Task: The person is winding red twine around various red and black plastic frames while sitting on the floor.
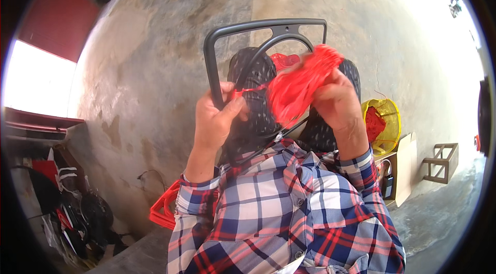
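Observation:
A black tubular metal frame with a curved inner bar stands across my lap. My left hand closes round its left side, thumb and fingers pinching where red cord is wound on the curved bar. From there a short strand runs right to a thick bundle of red cord, smeared by motion. My right hand grips this bundle at its right side, above my right knee. Another red piece shows between my knees, partly hidden by the bundle.
At my right stand a yellow basket with red cord inside, an open cardboard box and a small wooden stool. Red plastic pieces are stacked by my left elbow. Dark clutter lies at the far left on the concrete floor.

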Demonstrator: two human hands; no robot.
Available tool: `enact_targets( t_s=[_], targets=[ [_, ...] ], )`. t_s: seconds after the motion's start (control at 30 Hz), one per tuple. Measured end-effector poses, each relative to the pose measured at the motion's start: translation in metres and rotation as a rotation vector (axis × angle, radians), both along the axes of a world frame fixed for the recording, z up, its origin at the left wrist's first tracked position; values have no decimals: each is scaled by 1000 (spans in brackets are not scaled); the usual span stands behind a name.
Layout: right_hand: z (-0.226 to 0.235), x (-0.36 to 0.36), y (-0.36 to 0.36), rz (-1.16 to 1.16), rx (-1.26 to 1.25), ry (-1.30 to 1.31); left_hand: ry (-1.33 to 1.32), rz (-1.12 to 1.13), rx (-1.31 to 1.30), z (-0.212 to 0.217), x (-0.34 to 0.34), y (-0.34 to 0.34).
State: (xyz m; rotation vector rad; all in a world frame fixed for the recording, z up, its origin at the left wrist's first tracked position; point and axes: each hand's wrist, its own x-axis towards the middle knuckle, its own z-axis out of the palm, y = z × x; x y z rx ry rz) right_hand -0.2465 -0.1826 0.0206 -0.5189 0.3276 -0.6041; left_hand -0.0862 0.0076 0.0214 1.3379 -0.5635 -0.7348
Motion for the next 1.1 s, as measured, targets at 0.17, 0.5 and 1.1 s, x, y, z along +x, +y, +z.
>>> enact_targets(
  t_s=[0.17, 0.5, 1.1],
  targets=[
    [34, 23, 10, 357, -776, 266, -483, -2, 89, 20, -10, -11],
    [-4, 35, 8, 355, -163, -120, -668, -159, -156, 13, -6, -20],
    [-52, 27, -4, 7, 105, 89, -563, -74, -115, 9, -15, -12]
  ],
)
